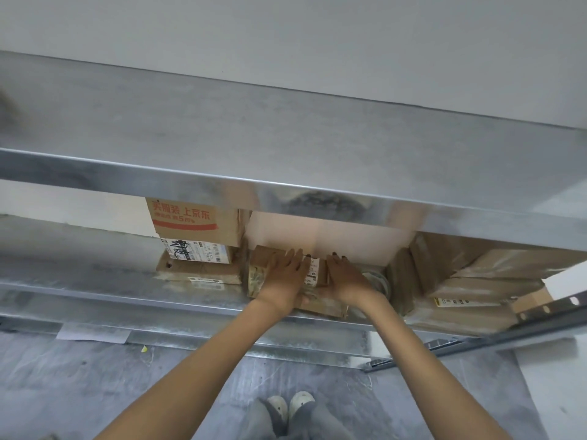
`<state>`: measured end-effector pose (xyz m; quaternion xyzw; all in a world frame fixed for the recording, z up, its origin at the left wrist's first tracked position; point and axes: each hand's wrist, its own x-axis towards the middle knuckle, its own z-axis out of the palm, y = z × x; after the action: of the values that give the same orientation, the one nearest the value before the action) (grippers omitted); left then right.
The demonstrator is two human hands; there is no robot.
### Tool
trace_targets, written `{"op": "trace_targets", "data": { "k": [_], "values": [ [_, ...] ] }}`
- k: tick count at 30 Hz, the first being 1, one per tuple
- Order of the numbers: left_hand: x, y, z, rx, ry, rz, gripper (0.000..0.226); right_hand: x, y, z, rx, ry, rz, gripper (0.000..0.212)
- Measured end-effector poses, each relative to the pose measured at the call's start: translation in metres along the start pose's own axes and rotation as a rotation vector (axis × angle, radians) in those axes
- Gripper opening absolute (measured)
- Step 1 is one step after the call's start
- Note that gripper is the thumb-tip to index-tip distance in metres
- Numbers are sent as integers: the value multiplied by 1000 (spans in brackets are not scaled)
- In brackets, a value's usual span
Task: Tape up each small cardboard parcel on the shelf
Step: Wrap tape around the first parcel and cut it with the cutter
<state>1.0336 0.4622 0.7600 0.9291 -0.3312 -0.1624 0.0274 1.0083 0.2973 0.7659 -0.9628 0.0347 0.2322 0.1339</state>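
Three groups of cardboard sit on the lower metal shelf [95,290]. At the left, a stack of two boxes: a flat box [197,273] below, and on it a taller box printed in red [197,222] with a white label beneath the print. In the middle lies one small parcel [317,271], taped and labelled, close to the shelf's front edge. At the right, larger boxes [470,281] lie stacked and tilted; their exact number cannot be told.

Both bare arms reach forward and up from below. The left hand [284,271] lies flat, fingers spread, on the parcel's left top. The right hand [344,274] lies flat on its right top, fingers together. Neither grips; both press palm-down. Just right of the right hand a roll of clear tape [378,281] rests on the shelf.

An upper shelf [286,147] overhangs. Behind is a pale wall [286,33]; below, a grey floor [95,392] and two shoes [290,406].
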Motion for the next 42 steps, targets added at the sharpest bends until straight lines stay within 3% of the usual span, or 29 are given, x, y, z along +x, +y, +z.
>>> {"op": "trace_targets", "data": {
  "k": [2,4,7,9,11,18,24,30,36,42],
  "values": [
    [-8,-6,-2,-174,82,53,72,2,2,-8,38,-8,-19,99],
    [-18,-15,-2,-360,300,65,56,-5,8,-5,126,16,-35,96],
    [-32,-27,8,-431,647,-95,42,-23,13,12,353,243,30,84],
    [-40,-26,17,-504,629,-173,56,-35,12,25,440,526,114,70],
    [-44,-26,24,-552,613,-191,62,-46,7,33,557,680,150,57],
    [-41,-12,12,-748,732,-354,62,-50,3,22,891,616,360,29],
    [-42,-19,-25,-889,941,-310,55,-57,5,3,1027,788,397,27],
    [-55,-11,-27,-977,806,-169,73,-78,5,-18,1166,951,364,28],
    [-65,-2,-40,-1208,650,-162,62,-81,14,-21,1126,796,354,23],
    [-83,5,-60,-1285,697,-121,57,-103,12,-24,1267,750,304,34]
  ]
}}
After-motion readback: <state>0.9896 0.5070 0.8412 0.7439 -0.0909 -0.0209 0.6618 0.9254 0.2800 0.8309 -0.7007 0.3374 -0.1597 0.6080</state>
